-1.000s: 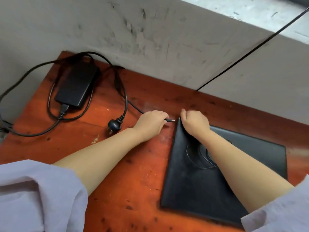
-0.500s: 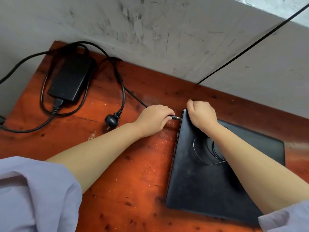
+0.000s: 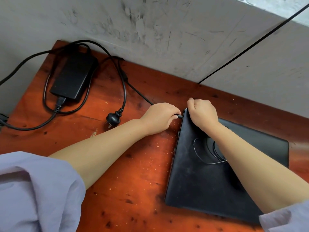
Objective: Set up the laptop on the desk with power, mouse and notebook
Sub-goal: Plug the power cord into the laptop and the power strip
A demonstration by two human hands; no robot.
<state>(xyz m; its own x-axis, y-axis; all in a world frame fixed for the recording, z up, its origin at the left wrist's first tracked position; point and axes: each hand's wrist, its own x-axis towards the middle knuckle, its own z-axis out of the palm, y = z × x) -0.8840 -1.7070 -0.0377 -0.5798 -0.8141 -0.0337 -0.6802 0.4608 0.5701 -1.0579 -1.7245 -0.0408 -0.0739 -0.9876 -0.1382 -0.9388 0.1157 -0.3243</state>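
A closed black laptop (image 3: 200, 178) lies on the reddish wooden desk (image 3: 133, 190) at the right. My left hand (image 3: 160, 117) pinches the charger's barrel plug (image 3: 179, 116), whose tip touches the laptop's left edge near its far corner. My right hand (image 3: 203, 114) grips that far left corner of the laptop. The black power brick (image 3: 73, 77) rests at the desk's far left, its thin cord (image 3: 138, 92) running to my left hand. The mains plug (image 3: 113, 118) lies loose on the desk. A mouse with a thin cable (image 3: 215, 148) sits on the lid, mostly hidden by my right forearm.
A scuffed grey wall (image 3: 167, 30) rises right behind the desk, with a black cable (image 3: 250, 46) running diagonally across it. The brick's thick mains cord (image 3: 25, 126) loops over the desk's left edge. Bare desk surface shows between my forearms.
The plug in my left hand has closed the gap to the laptop's left edge and now touches it. My right hand stays on the laptop's corner. The camera shifted slightly.
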